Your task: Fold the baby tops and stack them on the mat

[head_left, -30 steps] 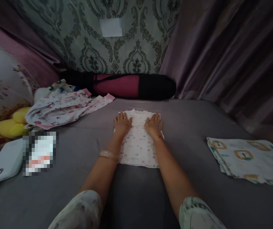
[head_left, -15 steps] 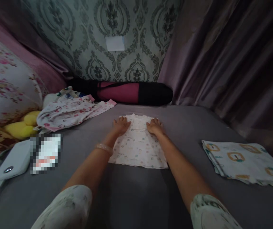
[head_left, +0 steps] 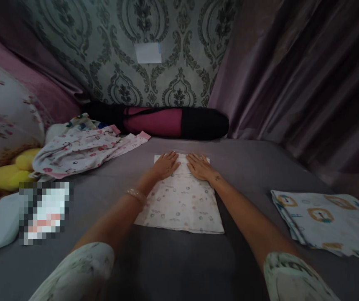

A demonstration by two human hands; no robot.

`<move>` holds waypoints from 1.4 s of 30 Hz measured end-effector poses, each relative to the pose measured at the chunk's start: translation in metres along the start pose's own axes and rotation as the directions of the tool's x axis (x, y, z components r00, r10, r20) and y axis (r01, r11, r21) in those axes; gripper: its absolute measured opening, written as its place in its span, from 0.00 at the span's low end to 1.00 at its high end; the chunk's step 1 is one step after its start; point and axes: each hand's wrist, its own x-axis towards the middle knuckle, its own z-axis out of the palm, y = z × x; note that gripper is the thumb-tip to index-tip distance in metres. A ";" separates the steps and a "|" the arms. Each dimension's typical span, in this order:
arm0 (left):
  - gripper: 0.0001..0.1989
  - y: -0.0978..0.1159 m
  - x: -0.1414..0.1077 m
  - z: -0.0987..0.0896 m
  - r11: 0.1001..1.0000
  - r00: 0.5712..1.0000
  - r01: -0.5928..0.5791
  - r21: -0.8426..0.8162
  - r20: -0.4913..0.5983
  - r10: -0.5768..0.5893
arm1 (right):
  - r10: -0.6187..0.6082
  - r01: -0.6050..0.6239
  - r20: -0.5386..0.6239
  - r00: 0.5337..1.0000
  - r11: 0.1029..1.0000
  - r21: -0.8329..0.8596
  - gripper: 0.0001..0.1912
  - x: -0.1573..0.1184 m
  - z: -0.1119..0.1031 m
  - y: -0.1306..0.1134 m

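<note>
A small white printed garment (head_left: pixel 182 205) lies flat on the grey sheet (head_left: pixel 179 267), its wide edge toward me. My left hand (head_left: pixel 166 165) rests palm down on its upper left part, fingers stretched forward. On the upper right part lies my right hand (head_left: pixel 200 166), also flat with its fingers spread. Neither hand grips the cloth. A narrow strip of fabric shows between the two hands. The palms hide parts of the garment's far end.
Crumpled pink-and-white clothing (head_left: pixel 79 150) lies at the left, beside a yellow plush (head_left: pixel 10 171). A white device (head_left: pixel 2 221) is nearer me. Folded printed cloth (head_left: pixel 329 221) sits right. A black-and-pink roll (head_left: pixel 157 122) lines the wall.
Both hands have moved inward, closer together, and now lie flatter on the garment's far end. The view has shifted slightly, with the garment appearing a little larger.
</note>
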 end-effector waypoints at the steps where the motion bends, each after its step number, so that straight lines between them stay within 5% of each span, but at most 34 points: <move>1: 0.30 -0.002 0.000 0.003 1.000 1.000 0.019 -0.006 0.001 -0.019 | 0.008 -0.008 0.009 1.000 1.000 0.012 0.29 0.000 0.001 0.002; 12: 0.33 -0.009 0.001 0.005 0.997 0.998 0.046 -0.058 0.048 -0.043 | -0.003 0.000 0.038 0.999 0.996 0.092 0.31 0.004 0.007 0.011; 18: 0.33 -0.012 -0.023 -0.007 1.000 1.000 -0.020 -0.002 0.001 0.020 | -0.051 0.051 -0.005 0.999 0.994 0.101 0.31 -0.011 -0.004 0.005; 23: 0.34 -0.024 -0.045 -0.003 1.000 0.998 -0.005 -0.012 0.068 0.006 | -0.114 0.112 0.024 0.993 0.990 0.091 0.29 -0.031 0.002 -0.001; 34: 0.33 -0.025 -0.046 -0.003 1.000 0.996 0.018 0.005 0.082 -0.019 | -0.091 0.090 0.002 0.996 0.994 0.061 0.28 -0.033 0.005 -0.003; 38: 0.33 -0.008 -0.071 -0.015 0.996 0.998 -0.057 0.068 -0.001 0.057 | -0.074 0.075 -0.027 0.997 0.997 0.037 0.29 -0.052 -0.003 -0.019; 42: 0.34 0.004 -0.108 -0.010 0.988 0.988 -0.151 0.037 0.041 0.150 | -0.104 0.106 -0.034 0.994 0.992 0.070 0.31 -0.086 0.002 -0.041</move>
